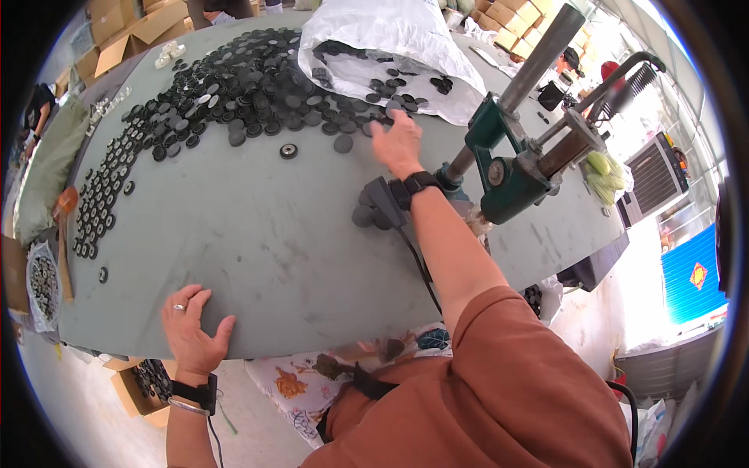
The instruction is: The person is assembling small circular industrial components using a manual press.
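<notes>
My left hand [193, 331] lies at the near left edge of the grey-green table [257, 226], fingers loosely bent and apart, holding nothing. My right hand [399, 145] reaches forward to the edge of a large heap of black round discs [242, 86]. Its fingers are apart, with the tips at a few discs; whether they touch them is hard to tell. One disc with a metal centre [289, 150] lies apart from the heap. Under my right wrist sit a few dark discs [363, 216], partly hidden by the wrist device. Rows of discs with metal centres [101, 204] spread along the left.
A green hand press [507, 168] stands to the right of my right arm. Behind the heap lies an open white sack [374, 31] with discs inside. A wooden-handled mallet [65, 226] rests at the left edge. Below the table is a carton of dark parts [144, 386].
</notes>
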A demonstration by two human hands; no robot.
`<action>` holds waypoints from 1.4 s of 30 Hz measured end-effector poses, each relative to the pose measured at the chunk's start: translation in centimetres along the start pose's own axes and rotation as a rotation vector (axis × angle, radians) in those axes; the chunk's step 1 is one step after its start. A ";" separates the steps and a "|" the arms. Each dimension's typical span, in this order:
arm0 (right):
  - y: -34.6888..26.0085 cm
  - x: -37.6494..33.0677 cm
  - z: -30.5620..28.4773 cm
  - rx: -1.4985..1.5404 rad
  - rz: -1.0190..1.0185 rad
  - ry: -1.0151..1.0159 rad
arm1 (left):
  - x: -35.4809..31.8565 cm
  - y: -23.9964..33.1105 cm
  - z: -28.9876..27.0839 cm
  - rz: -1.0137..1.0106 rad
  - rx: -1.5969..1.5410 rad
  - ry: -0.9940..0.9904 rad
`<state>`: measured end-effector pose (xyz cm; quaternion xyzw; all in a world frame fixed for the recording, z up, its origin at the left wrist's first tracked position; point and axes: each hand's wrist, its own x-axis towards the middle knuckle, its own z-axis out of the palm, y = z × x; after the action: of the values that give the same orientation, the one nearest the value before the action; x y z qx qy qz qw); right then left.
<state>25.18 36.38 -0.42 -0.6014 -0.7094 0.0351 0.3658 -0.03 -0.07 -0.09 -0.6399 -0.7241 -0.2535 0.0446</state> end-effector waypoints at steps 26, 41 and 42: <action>-15.8 -0.5 6.1 -0.099 -0.452 -0.349 | 0.9 -1.5 -0.9 -0.106 -0.180 -0.156; -27.2 -2.8 9.9 0.132 -0.764 -0.672 | 1.5 -14.8 -6.6 -0.742 0.042 0.000; -28.8 -3.0 10.5 0.213 -0.834 -0.643 | 1.9 -16.7 -7.1 -0.682 0.027 -0.008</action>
<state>-4.50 29.96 4.56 -0.1869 -0.9568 0.1412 0.1720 -18.11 -2.23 1.67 -0.3612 -0.8999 -0.2415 -0.0370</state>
